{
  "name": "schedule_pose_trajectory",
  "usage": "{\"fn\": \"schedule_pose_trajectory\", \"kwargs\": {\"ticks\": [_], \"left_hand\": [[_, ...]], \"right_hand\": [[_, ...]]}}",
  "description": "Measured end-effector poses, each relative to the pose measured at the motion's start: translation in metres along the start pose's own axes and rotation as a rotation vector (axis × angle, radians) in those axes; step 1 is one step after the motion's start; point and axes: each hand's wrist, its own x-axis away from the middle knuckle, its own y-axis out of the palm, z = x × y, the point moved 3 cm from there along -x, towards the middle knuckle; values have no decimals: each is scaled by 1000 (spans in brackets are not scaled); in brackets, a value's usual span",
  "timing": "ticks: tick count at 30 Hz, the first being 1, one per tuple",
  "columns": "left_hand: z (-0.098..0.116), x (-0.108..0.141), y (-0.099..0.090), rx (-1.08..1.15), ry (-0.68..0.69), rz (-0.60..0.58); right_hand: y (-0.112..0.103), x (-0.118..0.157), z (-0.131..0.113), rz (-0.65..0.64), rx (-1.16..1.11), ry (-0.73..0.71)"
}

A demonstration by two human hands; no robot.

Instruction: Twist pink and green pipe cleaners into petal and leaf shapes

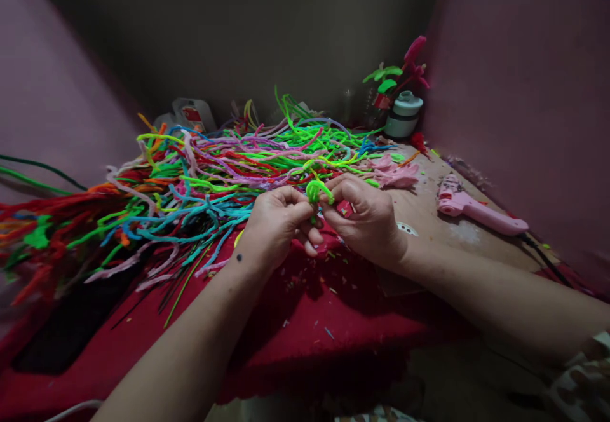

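Note:
Between my two hands is a bright green pipe cleaner [318, 189], bent into a small curled loop. My left hand [281, 222] pinches its left side between thumb and forefinger, the other fingers curled below. On the other side, my right hand [365, 215] grips the curved end with thumb and fingertips. Both hands are raised over the red cloth [309, 320]. A large heap of coloured pipe cleaners [229, 168] spreads just behind and to the left of them. My fingers hide part of the green piece.
A pink corded hot-glue gun or similar tool [481, 212] lies at right on the brown board [429, 193]. Pink fuzzy petals [393, 173] lie behind my right hand. A lidded jar [404, 115] and fuzzy flowers [414, 60] stand at back right. A dark flat object [71, 320] lies left.

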Motion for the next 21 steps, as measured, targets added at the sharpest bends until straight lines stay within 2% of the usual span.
{"fn": "schedule_pose_trajectory", "kwargs": {"ticks": [7,12,15,18,21], "left_hand": [[0,2,1,-37,8,37],[2,2,-1,-99,52,91],[4,2,-2,-123,81,83],[5,3,-2,-131,95,80],[5,3,-1,-161,121,87]], "right_hand": [[4,3,2,-71,17,38],[2,-3,8,-164,-151,259],[1,-7,9,-217,-274,383],[3,-6,12,-217,-379,542],[4,-5,12,-187,-372,601]]}}
